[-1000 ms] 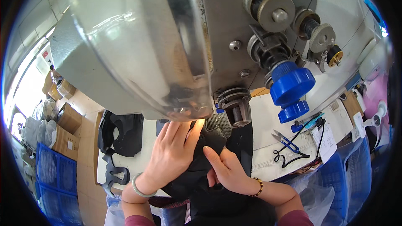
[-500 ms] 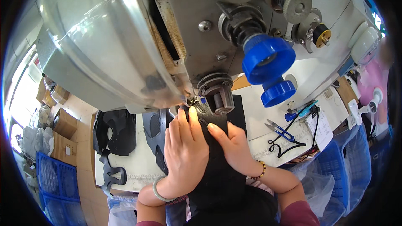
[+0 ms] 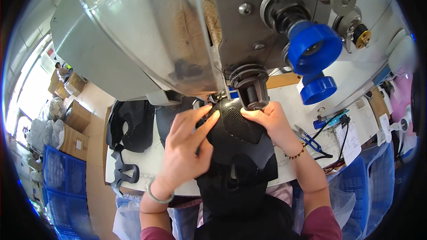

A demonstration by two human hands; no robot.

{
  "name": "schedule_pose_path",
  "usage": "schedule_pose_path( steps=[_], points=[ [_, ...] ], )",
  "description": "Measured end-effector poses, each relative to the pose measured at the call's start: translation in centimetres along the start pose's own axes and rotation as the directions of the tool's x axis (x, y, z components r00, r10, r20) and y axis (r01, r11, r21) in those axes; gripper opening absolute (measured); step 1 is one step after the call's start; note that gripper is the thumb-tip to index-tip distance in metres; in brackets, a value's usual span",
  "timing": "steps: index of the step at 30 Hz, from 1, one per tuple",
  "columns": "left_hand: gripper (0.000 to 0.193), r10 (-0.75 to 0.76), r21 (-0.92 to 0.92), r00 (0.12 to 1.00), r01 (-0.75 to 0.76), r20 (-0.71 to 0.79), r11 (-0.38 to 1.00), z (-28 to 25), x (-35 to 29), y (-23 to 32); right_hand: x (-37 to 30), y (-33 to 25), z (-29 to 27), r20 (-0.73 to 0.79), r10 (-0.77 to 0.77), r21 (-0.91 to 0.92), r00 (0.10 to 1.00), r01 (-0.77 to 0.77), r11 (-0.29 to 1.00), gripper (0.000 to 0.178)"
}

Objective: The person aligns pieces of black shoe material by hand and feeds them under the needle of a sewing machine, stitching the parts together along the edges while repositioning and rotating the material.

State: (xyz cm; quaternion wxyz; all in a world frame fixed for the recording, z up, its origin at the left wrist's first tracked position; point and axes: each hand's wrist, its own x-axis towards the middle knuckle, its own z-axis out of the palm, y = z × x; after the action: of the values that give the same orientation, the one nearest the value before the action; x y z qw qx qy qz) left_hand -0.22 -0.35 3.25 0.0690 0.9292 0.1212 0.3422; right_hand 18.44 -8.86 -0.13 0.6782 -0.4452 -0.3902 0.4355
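A black sheet-material piece (image 3: 244, 155) with a ribbed, mesh-like patch lies under the head of a sewing machine (image 3: 235, 31) and hangs over the table edge toward me. My left hand (image 3: 184, 146) presses on its left side, two fingers stretched out beside the stitching area and the others partly bent. At the right edge my right hand (image 3: 276, 126) grips the piece, thumb on top and fingers mostly hidden beneath. The roller presser wheel (image 3: 253, 93) stands between my hands, over the far end of the piece. The needle point is hard to make out.
More cut black pieces (image 3: 133, 124) lie on the white table (image 3: 182, 189) to the left. Blue-handled thread snips (image 3: 311, 141), black cord and a paper (image 3: 349, 144) are at the right. Blue crates (image 3: 66, 173) stand on the floor. A person (image 3: 62, 72) sits far left.
The black piece has been turned and spread, so its mesh patch now shows. My left fingers have opened out from lying together, and my right hand has moved to the piece's right edge.
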Motion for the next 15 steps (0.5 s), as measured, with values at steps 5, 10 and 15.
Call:
schedule_pose_path(
  steps=[5, 10, 15],
  points=[
    [0.043, 0.159, 0.034, 0.985, -0.157, -0.067, 0.987, 2.0, -1.0, -3.3, 0.3, -0.2, -1.8, 0.096, 0.200, -0.143, 0.975, -0.185, 0.972, 0.025],
    [0.032, 0.507, 0.187, 0.842, -0.476, -0.186, 0.859, 3.8, -1.2, -5.0, -0.4, 0.2, -5.5, 0.285, 0.278, -0.018, 0.917, -0.285, 0.958, 0.029],
    [0.028, 0.609, 0.180, 0.744, -0.582, -0.275, 0.793, 4.1, -1.7, -5.1, -0.5, 0.3, -5.2, 0.210, 0.316, -0.129, 0.925, -0.295, 0.947, 0.027]
  ],
)
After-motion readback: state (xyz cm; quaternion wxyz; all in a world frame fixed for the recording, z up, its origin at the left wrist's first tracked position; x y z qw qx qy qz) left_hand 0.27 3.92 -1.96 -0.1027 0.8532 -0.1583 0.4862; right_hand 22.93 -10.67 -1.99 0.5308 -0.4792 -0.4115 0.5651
